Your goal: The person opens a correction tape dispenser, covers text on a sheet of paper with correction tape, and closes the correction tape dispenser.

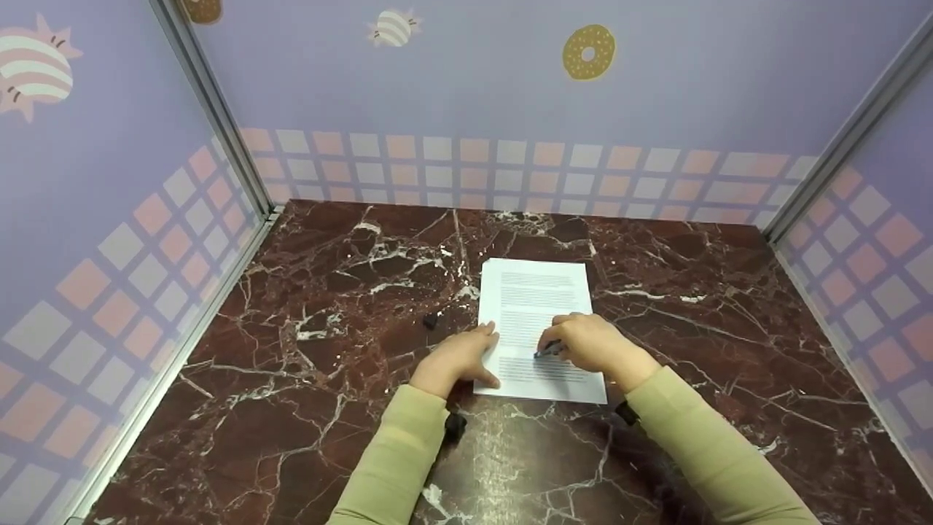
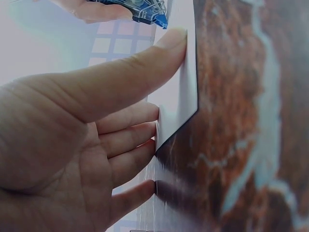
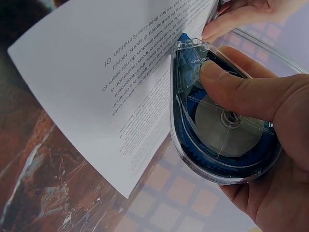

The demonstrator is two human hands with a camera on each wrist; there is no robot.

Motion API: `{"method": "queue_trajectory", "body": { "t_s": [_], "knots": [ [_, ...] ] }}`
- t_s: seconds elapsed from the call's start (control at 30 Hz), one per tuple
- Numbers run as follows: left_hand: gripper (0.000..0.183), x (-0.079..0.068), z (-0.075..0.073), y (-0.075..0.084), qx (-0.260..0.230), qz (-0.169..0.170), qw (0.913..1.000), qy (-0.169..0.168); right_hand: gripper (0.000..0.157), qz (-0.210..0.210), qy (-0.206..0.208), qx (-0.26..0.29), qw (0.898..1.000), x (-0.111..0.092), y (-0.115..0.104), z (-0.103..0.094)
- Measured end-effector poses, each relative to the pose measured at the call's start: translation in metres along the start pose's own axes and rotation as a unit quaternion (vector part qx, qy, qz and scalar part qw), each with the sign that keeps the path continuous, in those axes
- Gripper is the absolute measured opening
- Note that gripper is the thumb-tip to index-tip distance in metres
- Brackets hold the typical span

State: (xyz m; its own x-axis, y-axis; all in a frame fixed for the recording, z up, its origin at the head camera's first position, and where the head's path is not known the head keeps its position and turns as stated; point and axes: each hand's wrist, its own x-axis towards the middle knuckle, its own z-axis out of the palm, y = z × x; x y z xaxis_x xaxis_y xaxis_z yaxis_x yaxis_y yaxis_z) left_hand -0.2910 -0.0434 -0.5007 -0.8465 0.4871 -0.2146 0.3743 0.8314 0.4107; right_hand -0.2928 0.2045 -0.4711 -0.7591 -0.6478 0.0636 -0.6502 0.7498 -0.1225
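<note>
A printed sheet of paper point(image 1: 536, 292) lies on the marble-patterned table. My right hand point(image 1: 594, 346) grips a correction tape dispenser point(image 3: 222, 121), a clear case with blue parts and a spool inside. Thumb and fingers pinch its case from both sides, and its blue tip is right at the lower printed lines. At the sheet's left edge, my left hand point(image 1: 459, 357) rests with fingers spread, thumb and fingertips on the paper's margin. In the left wrist view the dispenser's blue tip point(image 2: 161, 20) shows beyond the left thumb.
A small dark object point(image 1: 431, 321) lies on the table left of the sheet. The marble-patterned table point(image 1: 291, 408) reaches to purple walls point(image 1: 474, 87) with pink and white squares at the back and sides.
</note>
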Motion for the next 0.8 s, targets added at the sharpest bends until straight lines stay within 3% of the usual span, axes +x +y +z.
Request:
{"method": "queue_trajectory", "body": {
  "t_s": [0.8],
  "knots": [
    [0.095,-0.0004,-0.0005,0.0006,-0.006,0.001,1.0,0.001,0.033,0.003,0.004,-0.013,1.0,-0.0042,0.0033,-0.0014]
  ]
}}
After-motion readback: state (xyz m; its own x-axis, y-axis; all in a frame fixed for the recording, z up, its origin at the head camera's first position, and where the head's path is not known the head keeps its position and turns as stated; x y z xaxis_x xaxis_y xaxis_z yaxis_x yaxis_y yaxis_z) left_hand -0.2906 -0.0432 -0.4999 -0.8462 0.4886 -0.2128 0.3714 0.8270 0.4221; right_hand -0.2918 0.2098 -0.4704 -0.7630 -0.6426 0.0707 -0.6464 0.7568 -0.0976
